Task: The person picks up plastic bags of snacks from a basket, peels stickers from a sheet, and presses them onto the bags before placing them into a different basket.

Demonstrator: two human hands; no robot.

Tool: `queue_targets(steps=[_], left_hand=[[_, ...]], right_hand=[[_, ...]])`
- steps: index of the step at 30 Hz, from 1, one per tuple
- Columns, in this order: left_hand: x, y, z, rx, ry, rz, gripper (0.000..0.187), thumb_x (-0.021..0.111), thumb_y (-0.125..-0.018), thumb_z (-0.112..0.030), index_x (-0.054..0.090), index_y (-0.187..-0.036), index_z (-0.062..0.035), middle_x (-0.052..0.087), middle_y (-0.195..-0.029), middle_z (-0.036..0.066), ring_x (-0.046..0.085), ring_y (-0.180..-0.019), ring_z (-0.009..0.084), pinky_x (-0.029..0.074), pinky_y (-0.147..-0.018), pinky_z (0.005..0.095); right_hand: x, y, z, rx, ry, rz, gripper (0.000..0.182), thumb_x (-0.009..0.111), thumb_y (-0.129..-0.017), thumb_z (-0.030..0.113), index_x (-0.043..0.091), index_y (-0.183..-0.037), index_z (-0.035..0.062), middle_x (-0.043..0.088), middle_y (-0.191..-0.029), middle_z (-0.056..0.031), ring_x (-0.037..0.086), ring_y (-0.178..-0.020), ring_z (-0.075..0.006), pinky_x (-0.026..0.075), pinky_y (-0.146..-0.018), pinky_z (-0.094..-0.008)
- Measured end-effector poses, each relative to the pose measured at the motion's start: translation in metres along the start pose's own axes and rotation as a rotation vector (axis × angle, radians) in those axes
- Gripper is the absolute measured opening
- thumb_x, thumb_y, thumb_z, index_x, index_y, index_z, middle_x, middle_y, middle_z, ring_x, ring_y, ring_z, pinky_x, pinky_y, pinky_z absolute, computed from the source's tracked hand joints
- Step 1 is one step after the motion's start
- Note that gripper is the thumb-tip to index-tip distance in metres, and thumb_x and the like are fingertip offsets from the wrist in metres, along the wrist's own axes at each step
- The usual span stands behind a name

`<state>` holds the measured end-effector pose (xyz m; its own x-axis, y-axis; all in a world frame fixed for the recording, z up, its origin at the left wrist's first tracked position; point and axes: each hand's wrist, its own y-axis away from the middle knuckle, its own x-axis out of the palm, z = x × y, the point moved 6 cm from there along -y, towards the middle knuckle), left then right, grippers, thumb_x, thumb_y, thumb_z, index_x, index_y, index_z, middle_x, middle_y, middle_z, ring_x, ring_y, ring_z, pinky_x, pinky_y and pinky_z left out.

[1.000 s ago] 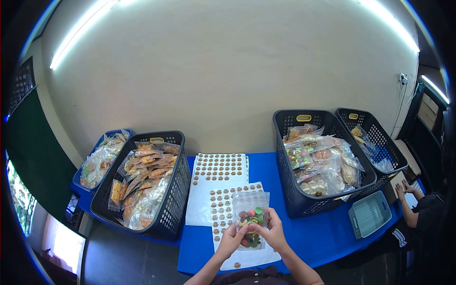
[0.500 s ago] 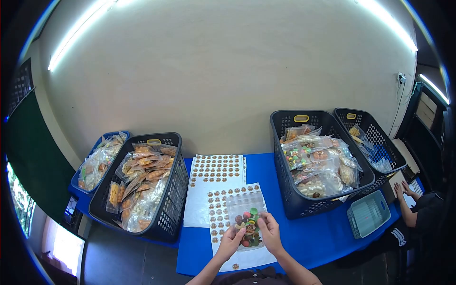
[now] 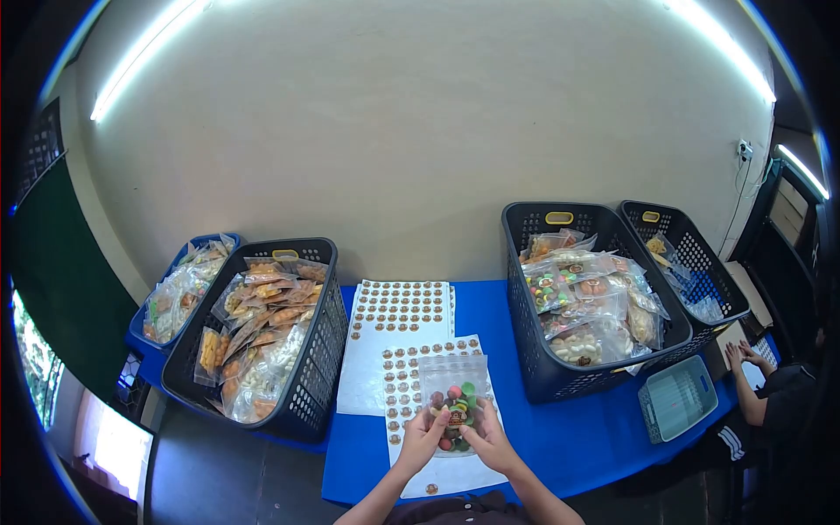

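Observation:
Between my two hands is a clear plastic bag of red, green and brown round sweets, with a round brown label on its front. My left hand grips the lower left side, its thumb against the label. On the lower right side, my right hand grips the bag, its thumb also pressed near the label. Beneath the bag lies a white sheet of round brown stickers, and a loose sticker sits near its bottom edge. Another sticker sheet lies behind it to the left.
Black baskets of bagged snacks stand left and right on the blue table. Farther out are a blue basket and another black basket. At right are a pale green tray and another person's hands.
My right hand has moved down and inward along the bag, bringing its thumb close to the label. The other person's hands have shifted slightly.

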<state>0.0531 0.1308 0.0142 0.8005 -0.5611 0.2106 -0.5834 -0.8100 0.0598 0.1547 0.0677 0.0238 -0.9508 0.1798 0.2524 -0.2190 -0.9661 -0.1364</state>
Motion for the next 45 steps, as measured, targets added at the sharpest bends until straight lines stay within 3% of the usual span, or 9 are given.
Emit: queue_targets(steps=[3,10,18,22,24,31,34,37,45], left_hand=[[0.003,0.002,-0.003,0.001,0.092,0.022,0.031,0.054,-0.087,-0.025,0.052,-0.105,0.0002,0.058,-0.084,0.001,0.052,-0.068,0.0029,0.043,-0.057,0.0160],[0.003,0.007,-0.003,-0.026,-0.043,0.095,0.033,0.060,-0.083,-0.017,0.048,-0.109,0.0001,0.058,-0.093,0.003,0.055,-0.078,0.0065,0.047,-0.063,0.0199],[-0.004,0.010,-0.001,0.018,0.005,0.149,0.038,0.062,-0.080,-0.013,0.046,-0.112,0.0004,0.058,-0.094,0.006,0.057,-0.075,0.0081,0.048,-0.064,0.0210],[-0.005,0.002,0.008,-0.115,-0.061,0.078,0.046,0.064,-0.079,-0.018,0.044,-0.116,0.0018,0.059,-0.083,0.002,0.055,-0.067,0.0056,0.045,-0.059,0.0186],[-0.001,-0.002,0.003,-0.053,-0.083,0.100,0.046,0.064,-0.079,-0.018,0.045,-0.115,0.0017,0.059,-0.080,0.002,0.055,-0.064,0.0056,0.045,-0.057,0.0185],[0.003,-0.012,0.002,-0.052,-0.079,0.294,0.039,0.064,-0.079,-0.019,0.050,-0.110,0.0009,0.059,-0.082,0.002,0.055,-0.065,0.0050,0.044,-0.059,0.0187],[0.001,-0.011,-0.007,0.032,-0.085,0.215,0.037,0.062,-0.081,-0.022,0.051,-0.109,0.0002,0.059,-0.081,0.001,0.054,-0.065,0.0043,0.044,-0.059,0.0188],[-0.007,-0.010,-0.003,-0.110,-0.062,0.107,0.034,0.060,-0.083,-0.025,0.053,-0.106,-0.0001,0.059,-0.079,0.001,0.053,-0.065,0.0036,0.043,-0.057,0.0179],[-0.005,-0.009,-0.002,-0.057,-0.105,0.068,0.028,0.055,-0.086,-0.027,0.056,-0.097,-0.0013,0.060,-0.076,0.001,0.051,-0.060,0.0027,0.039,-0.049,0.0165]], right_hand=[[-0.002,-0.001,0.009,0.014,-0.026,-0.020,0.038,0.050,-0.085,0.003,0.032,-0.118,-0.0004,0.048,-0.113,-0.0133,0.048,-0.105,-0.0169,0.038,-0.090,-0.0292],[0.000,-0.002,0.017,-0.010,-0.016,-0.151,0.029,0.052,-0.086,0.006,0.042,-0.111,-0.0032,0.057,-0.099,-0.0103,0.056,-0.091,-0.0125,0.045,-0.078,-0.0244],[0.004,0.000,0.007,-0.025,-0.121,-0.253,0.026,0.053,-0.086,0.008,0.045,-0.108,-0.0036,0.059,-0.097,-0.0103,0.057,-0.087,-0.0113,0.046,-0.074,-0.0232],[0.000,-0.006,0.011,-0.015,0.038,-0.261,0.018,0.057,-0.084,0.008,0.051,-0.096,-0.0032,0.061,-0.087,-0.0086,0.058,-0.078,-0.0097,0.046,-0.068,-0.0217],[0.001,-0.008,0.020,-0.056,0.140,-0.306,0.015,0.059,-0.082,0.008,0.053,-0.091,-0.0024,0.062,-0.081,-0.0066,0.058,-0.073,-0.0084,0.046,-0.063,-0.0196],[-0.009,-0.009,0.010,-0.063,0.052,-0.373,0.014,0.060,-0.082,0.011,0.052,-0.086,-0.0006,0.062,-0.079,-0.0068,0.058,-0.070,-0.0080,0.046,-0.059,-0.0203],[-0.007,-0.010,0.004,-0.025,-0.051,-0.364,0.014,0.059,-0.083,0.012,0.052,-0.087,-0.0002,0.062,-0.079,-0.0071,0.058,-0.071,-0.0082,0.046,-0.060,-0.0206],[0.000,-0.011,0.004,-0.022,-0.085,-0.351,0.014,0.058,-0.084,0.012,0.052,-0.088,-0.0003,0.062,-0.081,-0.0076,0.058,-0.072,-0.0087,0.047,-0.061,-0.0208],[0.000,-0.007,0.001,-0.063,0.016,-0.340,0.014,0.056,-0.085,0.011,0.051,-0.091,-0.0007,0.061,-0.086,-0.0077,0.057,-0.076,-0.0084,0.046,-0.065,-0.0208]])
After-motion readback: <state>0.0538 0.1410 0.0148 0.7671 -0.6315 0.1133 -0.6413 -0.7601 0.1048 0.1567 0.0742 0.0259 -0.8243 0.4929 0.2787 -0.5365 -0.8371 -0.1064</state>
